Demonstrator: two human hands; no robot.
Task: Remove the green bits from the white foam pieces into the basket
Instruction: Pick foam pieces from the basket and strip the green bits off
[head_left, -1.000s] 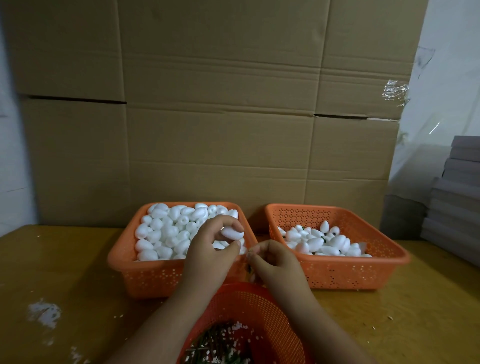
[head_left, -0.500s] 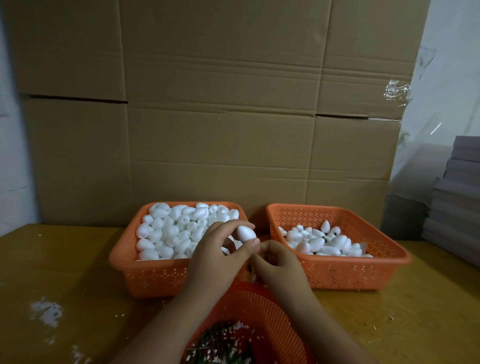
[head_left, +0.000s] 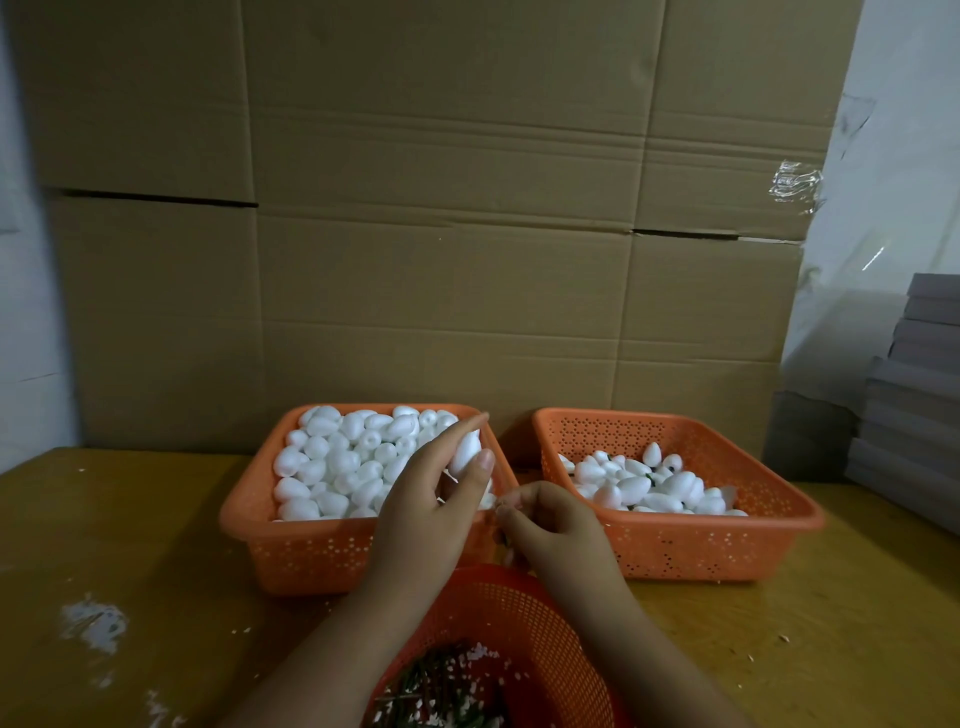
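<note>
White foam piece (head_left: 464, 451) sits pinched in the left hand (head_left: 423, 512); right hand (head_left: 558, 525) grip clenched, contents hidden.

Stacked cardboard boxes (head_left: 441, 208) back a yellow wooden table (head_left: 104, 545); grey boards (head_left: 914, 395) stacked right.

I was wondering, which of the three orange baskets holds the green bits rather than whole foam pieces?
The round basket nearest the person, below both hands; the two rectangular ones behind hold white foam pieces.
</note>
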